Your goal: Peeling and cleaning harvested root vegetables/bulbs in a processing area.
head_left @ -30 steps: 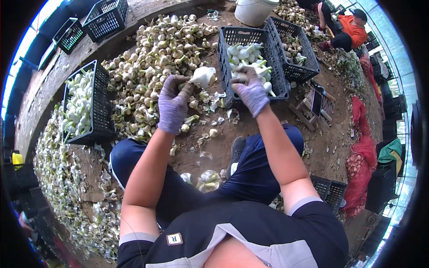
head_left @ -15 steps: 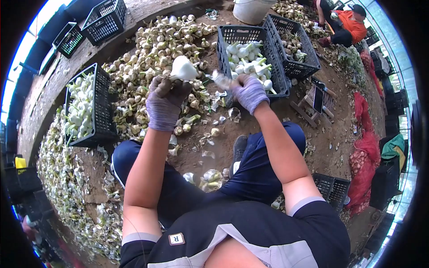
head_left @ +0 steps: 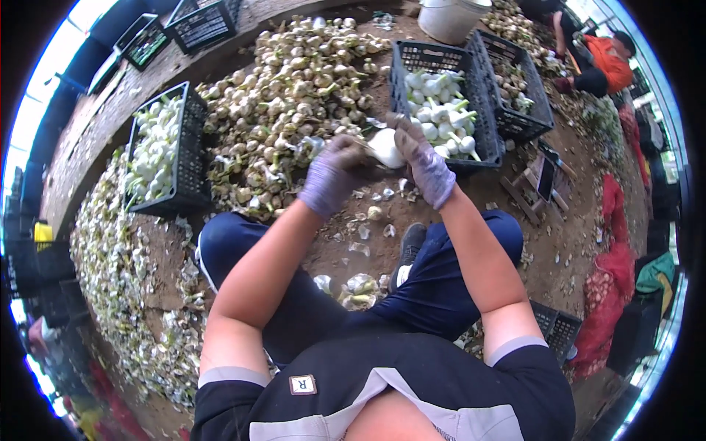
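Above the crossed legs (head_left: 434,272), holds a white garlic bulb (head_left: 386,150): pinches its stem end in the left hand (head_left: 337,170), with gloved fingers (head_left: 351,151) curled tight, and presses the right hand (head_left: 429,163), with fingers closed together, against its other side. Faces, just beyond, a heap of unpeeled garlic (head_left: 294,95) and, to its right, a black plastic crate (head_left: 484,121) of white bulbs (head_left: 441,108). Looks past that to a white bucket (head_left: 450,22) and, far right, a person in orange (head_left: 610,65).
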`<state>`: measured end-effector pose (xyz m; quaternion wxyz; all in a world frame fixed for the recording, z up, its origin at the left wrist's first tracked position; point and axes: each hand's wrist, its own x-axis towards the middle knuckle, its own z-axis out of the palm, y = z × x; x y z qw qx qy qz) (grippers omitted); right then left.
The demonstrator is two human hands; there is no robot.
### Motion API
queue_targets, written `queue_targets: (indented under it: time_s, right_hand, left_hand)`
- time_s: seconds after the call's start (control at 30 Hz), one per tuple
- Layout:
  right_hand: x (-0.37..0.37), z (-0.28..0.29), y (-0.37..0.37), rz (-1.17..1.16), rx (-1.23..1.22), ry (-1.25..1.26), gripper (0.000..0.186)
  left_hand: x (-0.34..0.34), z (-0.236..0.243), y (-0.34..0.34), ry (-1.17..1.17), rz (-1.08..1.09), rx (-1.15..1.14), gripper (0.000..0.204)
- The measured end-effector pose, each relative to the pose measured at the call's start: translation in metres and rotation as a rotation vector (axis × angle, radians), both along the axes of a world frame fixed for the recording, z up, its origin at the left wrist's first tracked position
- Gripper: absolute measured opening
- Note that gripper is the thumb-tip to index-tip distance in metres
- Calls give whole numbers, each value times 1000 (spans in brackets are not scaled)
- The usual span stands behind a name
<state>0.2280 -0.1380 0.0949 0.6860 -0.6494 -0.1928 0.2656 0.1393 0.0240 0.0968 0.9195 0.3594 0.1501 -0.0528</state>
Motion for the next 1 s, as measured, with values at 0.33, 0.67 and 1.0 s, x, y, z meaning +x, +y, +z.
queue_targets:
  time_s: [0.33, 0.67, 1.0]
  right_hand:
    - [-20, 14, 0, -178, -359, -55, 19]
    - [-56, -28, -16, 147, -535, -637, 31]
    - [-110, -82, -36, 800, -865, -727, 26]
  left_hand:
    - [-20, 19, 30, 175, -972, 1880, 59]
    - [-97, 112, 176, 219, -94, 1747, 37]
    - [-97, -46, 260, 573, -677, 1780, 48]
